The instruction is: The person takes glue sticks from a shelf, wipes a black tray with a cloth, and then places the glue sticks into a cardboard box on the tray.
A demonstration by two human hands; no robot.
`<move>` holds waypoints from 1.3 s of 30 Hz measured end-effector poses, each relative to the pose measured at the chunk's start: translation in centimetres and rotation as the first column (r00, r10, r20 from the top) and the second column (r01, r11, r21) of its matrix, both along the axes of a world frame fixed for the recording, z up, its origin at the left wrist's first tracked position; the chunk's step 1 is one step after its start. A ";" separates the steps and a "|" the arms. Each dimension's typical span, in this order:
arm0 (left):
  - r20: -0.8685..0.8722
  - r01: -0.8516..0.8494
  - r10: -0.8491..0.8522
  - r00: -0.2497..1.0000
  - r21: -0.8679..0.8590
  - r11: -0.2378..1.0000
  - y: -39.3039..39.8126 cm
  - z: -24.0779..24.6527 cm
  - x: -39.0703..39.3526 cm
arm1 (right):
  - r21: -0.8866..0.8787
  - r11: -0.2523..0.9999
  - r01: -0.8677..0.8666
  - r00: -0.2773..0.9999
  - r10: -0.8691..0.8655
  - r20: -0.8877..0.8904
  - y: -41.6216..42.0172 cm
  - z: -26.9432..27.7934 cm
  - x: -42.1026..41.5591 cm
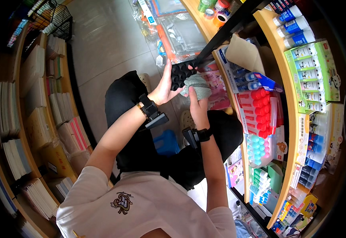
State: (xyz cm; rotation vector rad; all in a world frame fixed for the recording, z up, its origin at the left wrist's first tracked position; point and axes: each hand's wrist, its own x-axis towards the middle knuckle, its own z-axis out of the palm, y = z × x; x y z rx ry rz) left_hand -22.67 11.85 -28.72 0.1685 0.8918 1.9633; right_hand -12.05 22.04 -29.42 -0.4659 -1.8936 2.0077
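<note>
My left hand [161,92] holds a black tray-like piece [179,74] with rows of round cells, tilted up before my knees. Its thumb lies along the near side, and fingertips show at the far edge. A bunched grey-green cloth [199,86] is in my right hand [198,106], pressed close against the lower right of the black piece. The cloth covers part of the cells, and what lies beneath it is hidden.
A shelf at right carries glue sticks [295,26], red-capped tubes [259,110] and a green display box [304,77]. Tape rolls [220,20] sit up top. Clear zip bags [184,35] hang ahead. Bookshelves [50,98] line the left. A blue stool [167,142] is beneath me.
</note>
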 end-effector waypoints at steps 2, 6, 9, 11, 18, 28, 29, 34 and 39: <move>0.084 -0.002 -0.006 0.996 0.087 0.996 0.0 0.6 -0.2 | 0.077 0.997 0.024 0.998 -0.020 -0.064 -0.1 -0.1 -0.1; -0.222 -0.209 0.203 0.954 -0.007 0.978 1.3 -1.0 0.5 | 0.396 0.918 0.000 0.997 0.032 -0.075 -0.9 0.6 0.0; -0.611 -0.286 0.160 0.776 -0.115 0.951 1.3 -1.5 0.4 | 0.535 0.842 -0.067 0.997 0.077 0.003 -0.9 -0.3 0.1; -0.645 -0.249 0.127 0.754 -0.101 0.963 1.2 -1.7 0.9 | 0.534 0.831 -0.155 0.988 0.140 0.069 -0.7 0.2 0.4; -0.583 -0.266 0.126 0.803 -0.162 0.950 2.0 -2.2 0.4 | 0.180 0.964 -0.194 0.960 0.149 0.236 -1.7 -0.1 0.3; 0.106 -0.036 0.033 0.994 0.023 0.999 0.8 0.1 -0.5 | -0.234 0.939 0.252 0.967 -0.251 0.035 -0.2 1.8 -0.2; 0.116 -0.032 0.025 0.993 0.054 0.998 0.8 0.1 -0.5 | -0.302 0.888 0.345 0.938 -0.338 0.079 0.0 2.2 -0.3; 0.141 0.032 -0.054 0.989 0.152 0.988 1.1 0.9 0.0 | -0.012 0.966 0.259 0.966 -0.259 -0.019 2.0 0.8 -0.3; -0.017 0.067 -0.067 0.998 -0.023 0.997 1.0 -1.0 -0.1 | 0.450 0.882 0.137 0.988 -0.154 0.001 0.9 -0.2 -0.9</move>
